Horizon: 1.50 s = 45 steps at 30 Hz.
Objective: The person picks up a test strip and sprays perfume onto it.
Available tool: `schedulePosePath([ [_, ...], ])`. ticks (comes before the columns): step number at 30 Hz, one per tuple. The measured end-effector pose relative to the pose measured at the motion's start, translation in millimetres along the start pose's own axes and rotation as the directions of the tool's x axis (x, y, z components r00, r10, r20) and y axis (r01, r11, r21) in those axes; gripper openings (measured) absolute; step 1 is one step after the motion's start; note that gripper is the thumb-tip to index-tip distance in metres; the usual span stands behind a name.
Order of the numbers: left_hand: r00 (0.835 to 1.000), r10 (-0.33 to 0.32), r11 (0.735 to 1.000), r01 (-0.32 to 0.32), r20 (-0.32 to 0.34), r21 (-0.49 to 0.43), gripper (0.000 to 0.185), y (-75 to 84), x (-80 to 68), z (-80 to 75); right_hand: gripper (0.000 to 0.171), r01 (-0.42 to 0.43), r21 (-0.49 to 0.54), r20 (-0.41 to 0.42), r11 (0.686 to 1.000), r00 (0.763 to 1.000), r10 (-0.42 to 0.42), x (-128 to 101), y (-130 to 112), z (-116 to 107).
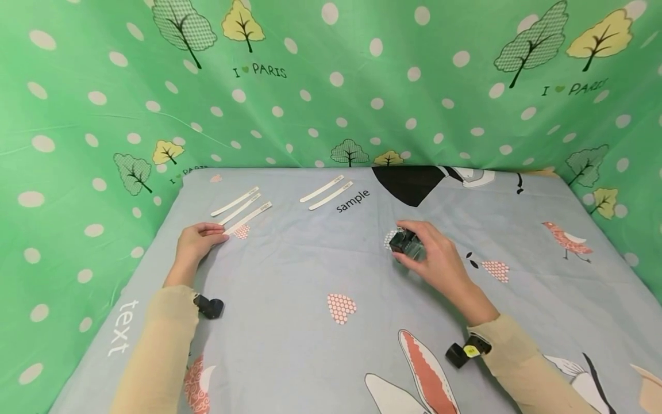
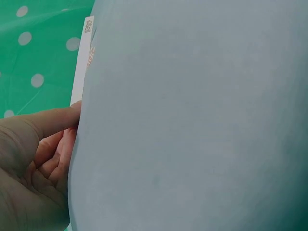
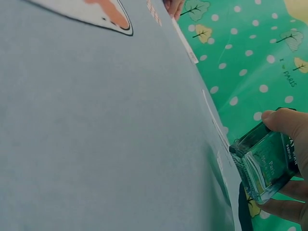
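My left hand [image 1: 193, 247] is at the left of the table, its thumb and fingers pinching the lower end of a white paper test strip [image 1: 250, 217]. In the left wrist view this strip [image 2: 82, 67] points away from the fingertips, small print at its far end. Two similar strips [image 1: 235, 201] lie just beyond it, one passing close by the fingers. Right of centre, my right hand [image 1: 442, 261] grips a small perfume bottle [image 1: 412, 247] of dark greenish glass between thumb and fingers. Lettering shows on the bottle [image 3: 269, 163] in the right wrist view.
Two more white strips [image 1: 331, 194] lie side by side at the back middle, near the printed word "sample". A grey-blue patterned cloth [image 1: 289, 264] covers the table. Green dotted fabric [image 1: 310, 103] hangs behind it and along both sides.
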State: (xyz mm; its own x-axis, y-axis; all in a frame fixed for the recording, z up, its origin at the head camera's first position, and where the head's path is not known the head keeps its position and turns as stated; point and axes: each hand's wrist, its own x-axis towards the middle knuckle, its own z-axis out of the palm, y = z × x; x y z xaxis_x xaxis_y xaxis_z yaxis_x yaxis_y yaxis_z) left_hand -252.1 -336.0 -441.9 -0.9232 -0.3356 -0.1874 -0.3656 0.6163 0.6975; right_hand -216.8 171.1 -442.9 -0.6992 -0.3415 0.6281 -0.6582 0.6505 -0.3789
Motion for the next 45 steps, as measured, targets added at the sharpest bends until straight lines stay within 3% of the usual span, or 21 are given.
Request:
schedulePosePath([
  [10, 1.0, 0.006, 1.0, -0.006, -0.017, 0.028, 0.035, 0.6, 1.7, -0.1, 0.066, -0.007, 0.012, 0.0, 1.0, 1.0, 0.007, -1.3, -1.4, -1.0],
  [17, 1.0, -0.024, 1.0, 0.024, -0.013, -0.006, 0.036, 3.7, 2.4, -3.3, 0.066, 0.004, 0.004, 0.004, 1.0, 1.0, -0.004, -1.0, -2.4, -0.4],
  [45, 0.998, -0.006, 0.986, 0.015, 0.059, -0.168, 0.042, 26.5, -3.5, -2.4, 0.067, 0.006, -0.001, 0.005, 1.0, 1.0, -0.006, -1.1, -4.7, -5.6],
])
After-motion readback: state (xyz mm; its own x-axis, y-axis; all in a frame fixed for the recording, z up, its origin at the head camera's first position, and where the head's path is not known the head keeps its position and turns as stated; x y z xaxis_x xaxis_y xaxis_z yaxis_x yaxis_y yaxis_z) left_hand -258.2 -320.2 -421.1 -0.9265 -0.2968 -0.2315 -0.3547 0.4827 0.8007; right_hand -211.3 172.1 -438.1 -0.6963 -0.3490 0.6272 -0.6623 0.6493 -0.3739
